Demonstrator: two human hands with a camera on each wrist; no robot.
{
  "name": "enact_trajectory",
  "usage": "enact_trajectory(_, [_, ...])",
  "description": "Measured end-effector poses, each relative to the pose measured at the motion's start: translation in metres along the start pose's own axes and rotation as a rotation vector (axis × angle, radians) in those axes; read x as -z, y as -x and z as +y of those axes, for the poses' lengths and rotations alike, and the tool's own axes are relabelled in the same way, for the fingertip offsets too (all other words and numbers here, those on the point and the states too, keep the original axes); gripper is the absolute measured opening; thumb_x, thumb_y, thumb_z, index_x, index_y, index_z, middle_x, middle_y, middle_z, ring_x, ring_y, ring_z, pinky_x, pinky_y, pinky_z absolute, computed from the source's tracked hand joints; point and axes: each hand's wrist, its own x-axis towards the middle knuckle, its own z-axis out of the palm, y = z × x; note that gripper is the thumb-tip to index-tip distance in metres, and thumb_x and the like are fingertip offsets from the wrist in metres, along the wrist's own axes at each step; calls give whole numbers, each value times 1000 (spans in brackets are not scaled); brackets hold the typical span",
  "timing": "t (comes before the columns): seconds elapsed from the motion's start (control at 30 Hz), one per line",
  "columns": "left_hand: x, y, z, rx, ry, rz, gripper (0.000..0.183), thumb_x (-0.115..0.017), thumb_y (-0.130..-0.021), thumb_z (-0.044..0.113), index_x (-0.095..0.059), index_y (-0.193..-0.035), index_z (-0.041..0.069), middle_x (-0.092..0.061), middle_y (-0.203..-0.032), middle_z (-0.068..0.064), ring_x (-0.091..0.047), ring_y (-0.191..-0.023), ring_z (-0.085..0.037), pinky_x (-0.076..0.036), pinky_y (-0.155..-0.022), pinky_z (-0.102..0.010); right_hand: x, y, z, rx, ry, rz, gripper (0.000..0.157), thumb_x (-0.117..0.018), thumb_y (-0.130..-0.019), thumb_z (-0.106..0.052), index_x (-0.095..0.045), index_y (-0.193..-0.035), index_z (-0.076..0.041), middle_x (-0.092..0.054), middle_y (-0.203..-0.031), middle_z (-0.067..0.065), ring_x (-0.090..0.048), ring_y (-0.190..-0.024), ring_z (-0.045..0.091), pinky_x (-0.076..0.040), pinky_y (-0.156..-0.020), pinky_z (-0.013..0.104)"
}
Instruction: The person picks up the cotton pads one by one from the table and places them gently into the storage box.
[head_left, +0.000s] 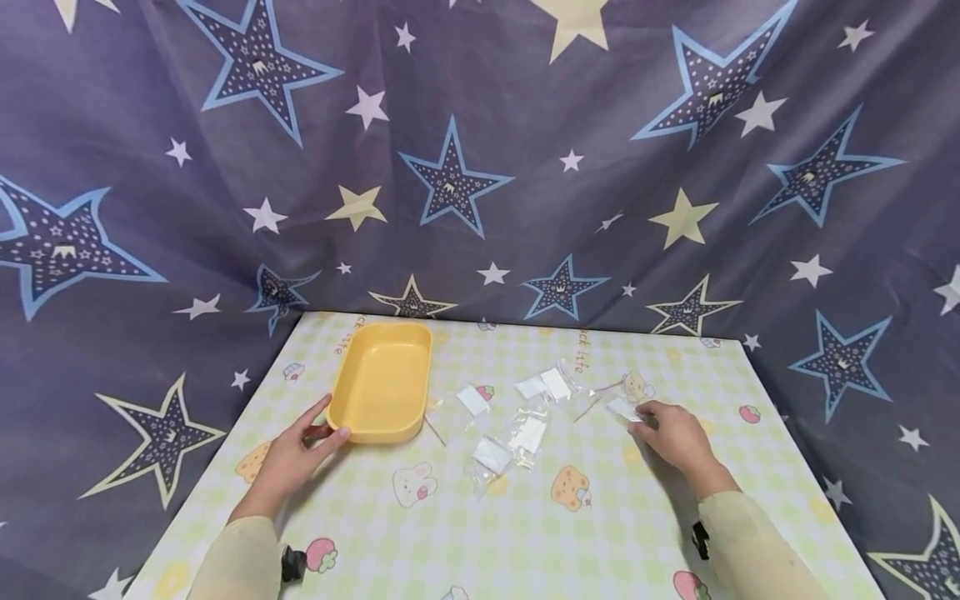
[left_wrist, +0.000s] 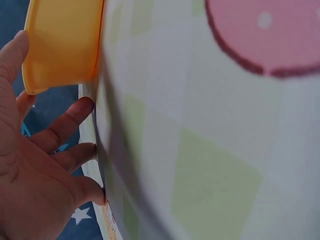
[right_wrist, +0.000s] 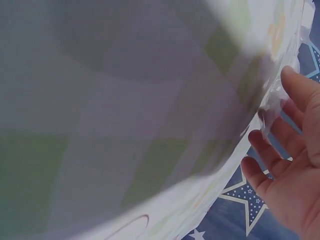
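Note:
A yellow rectangular tray [head_left: 378, 437] sits at the left of the table, nothing visible inside it. At its near left corner my left hand [head_left: 291, 462] grips it, thumb on the near side and a finger on the left side; the other fingers are spread below in the left wrist view. My right hand [head_left: 678, 437] pinches the edge of a small clear plastic packet [head_left: 621, 409] with a white insert, low over the table on the right. In the right wrist view, the clear film [right_wrist: 272, 102] shows between thumb and fingers.
Several similar packets lie between the hands: one near the tray [head_left: 472, 401], a pair at the back [head_left: 555, 384], two nearer [head_left: 530, 433] me. Thin reddish strips [head_left: 587, 409] lie beside some. A star-patterned curtain [head_left: 465, 125] hangs behind the checked table [head_left: 510, 550].

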Motion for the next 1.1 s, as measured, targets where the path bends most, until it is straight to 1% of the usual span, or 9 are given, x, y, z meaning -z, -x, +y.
enact_trajectory(0.17, [0,1,-1,3,10,-2,101,-65,-90,80,-18,-172,41,-62,-152,-21,-48,-149,-48,-39,-120,-71,8,0,3,6,-97,16,32,-75,-100,-24,-75,-123,-2,-78,-121,23,-74,-110,45,-60,-91,58])
enact_trajectory(0.33, [-2,1,-4,3,9,0,102,-65,-90,80,-19,-171,41,-62,-151,-21,-46,-150,-48,-36,-121,-73,13,0,8,17,-150,83,27,-73,-101,-19,-76,-121,-1,-80,-116,20,-75,-110,45,-59,-94,59])
enact_trajectory(0.67, [0,0,-1,1,8,18,102,-65,-90,81,-20,-172,40,-63,-151,-21,-47,-150,-48,-35,-121,-74,26,-10,12,-47,-298,131,46,-71,-104,-27,-65,-141,0,-79,-120,23,-70,-120,49,-55,-103,60])
enact_trajectory(0.73, [0,0,-2,1,8,19,102,-64,-90,81,-19,-172,40,-62,-151,-22,-47,-149,-48,-35,-121,-73,29,-14,9,-69,-330,131,49,-70,-105,-31,-64,-143,-1,-78,-122,24,-70,-121,47,-57,-101,54])
enact_trajectory(0.83, [-1,0,-4,6,10,20,102,-65,-89,82,-20,-171,41,-63,-151,-21,-48,-149,-47,-35,-122,-73,32,-19,2,-100,-387,118,53,-70,-106,-35,-62,-146,-1,-77,-126,24,-72,-120,43,-59,-92,36])
enact_trajectory(0.93, [-1,1,-7,7,12,20,103,-65,-88,83,-21,-172,40,-63,-150,-20,-48,-148,-47,-36,-121,-73,34,-22,-7,-133,-459,100,56,-69,-106,-39,-60,-149,-3,-75,-130,23,-72,-120,38,-55,-85,21])
enact_trajectory(0.97, [-1,1,-7,7,13,20,103,-65,-88,83,-21,-172,40,-63,-150,-20,-49,-148,-46,-36,-121,-72,34,-23,-10,-138,-486,98,57,-68,-106,-40,-60,-149,-3,-75,-131,23,-74,-117,31,-54,-83,18])
enact_trajectory(1.03, [-1,1,-6,8,18,18,103,-64,-88,83,-21,-171,40,-63,-151,-20,-48,-149,-46,-36,-121,-72,34,-25,-15,-145,-525,95,59,-67,-106,-43,-59,-151,-5,-74,-133,23,-75,-112,21,-53,-83,15])
enact_trajectory(1.1, [-2,0,-6,4,18,16,102,-64,-88,83,-21,-171,41,-63,-151,-20,-49,-149,-46,-36,-121,-72,34,-27,-21,-149,-559,88,59,-66,-107,-45,-58,-152,-7,-73,-135,23,-74,-114,21,-56,-89,21])
